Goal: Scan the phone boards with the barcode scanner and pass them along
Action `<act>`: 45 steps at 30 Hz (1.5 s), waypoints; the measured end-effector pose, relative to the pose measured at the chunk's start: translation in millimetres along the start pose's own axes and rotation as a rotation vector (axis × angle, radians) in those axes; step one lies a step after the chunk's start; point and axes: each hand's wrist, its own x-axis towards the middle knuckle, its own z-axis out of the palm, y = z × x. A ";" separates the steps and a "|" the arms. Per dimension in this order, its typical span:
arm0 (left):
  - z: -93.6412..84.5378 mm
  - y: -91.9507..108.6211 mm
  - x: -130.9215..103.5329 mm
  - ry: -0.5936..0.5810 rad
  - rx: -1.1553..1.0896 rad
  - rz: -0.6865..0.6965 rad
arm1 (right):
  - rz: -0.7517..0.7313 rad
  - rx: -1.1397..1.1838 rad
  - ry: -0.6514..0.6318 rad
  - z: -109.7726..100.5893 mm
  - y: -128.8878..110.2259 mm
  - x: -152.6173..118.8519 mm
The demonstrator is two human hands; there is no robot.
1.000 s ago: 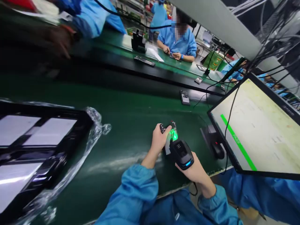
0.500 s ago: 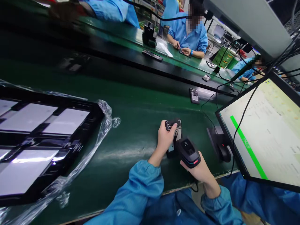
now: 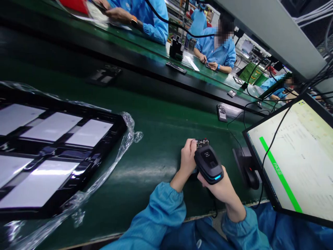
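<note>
My right hand is wrapped round the handle of a black barcode scanner, whose light glows blue at the near end. Under the scanner's head, my left hand grips an opened phone by its left side. Only the phone's upper end, with its bare circuit board, shows; the scanner hides the rest. A monitor to the right displays a green bar reading PASS.
A black tray of white rectangles in clear plastic wrap lies at left. A mouse sits beside the monitor. Opened phones rest along the dark strip. Co-workers in blue sit across the bench.
The scanner's light has turned from red to blue. Its head now covers more of the phone, and my left thumb no longer shows across the board. The view has shifted left.
</note>
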 end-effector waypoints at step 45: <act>13.2 4.6 -22.9 0.244 0.163 0.307 | 0.168 0.477 -0.073 -59.2 4.1 -57.2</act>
